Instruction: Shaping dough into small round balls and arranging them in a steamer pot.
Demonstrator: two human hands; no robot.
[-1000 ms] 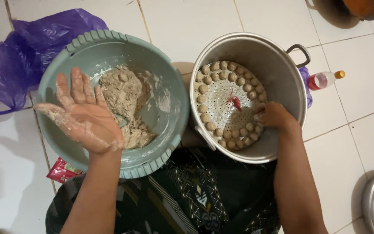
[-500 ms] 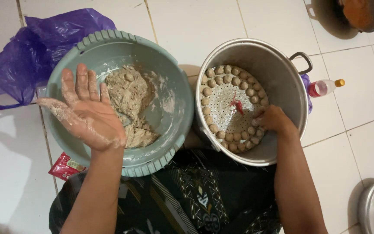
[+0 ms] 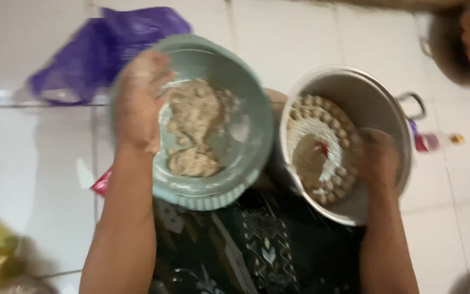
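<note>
A person seated on a white tiled floor, dark patterned cloth across the lap, works between two vessels in this blurred overhead view. Nearest the body, the right hand reaches down inside a round metal pot, resting at the edge of a perforated steamer tray where small pale dough balls lie in a ring around the rim; whether its fingers are pinched on a ball or loosely spread cannot be told through the motion blur. Beside it, touching or nearly touching the pot, sits a pale green plastic bowl holding a lump of beige dough mixture. The left hand, coated with the mixture, hovers over the bowl's left rim with the fingers curled loosely inward, gripping nothing that can be made out. Farther off, a purple plastic bag lies crumpled behind the bowl, a small red-capped bottle lies beside the pot, and a dark pan sits at the top right corner. The step in hand appears to be laying shaped balls on the tray; the ring is well filled but its centre is bare, so the next move likely calls for pinching a fresh portion from the lump in the bowl and rolling it.
</note>
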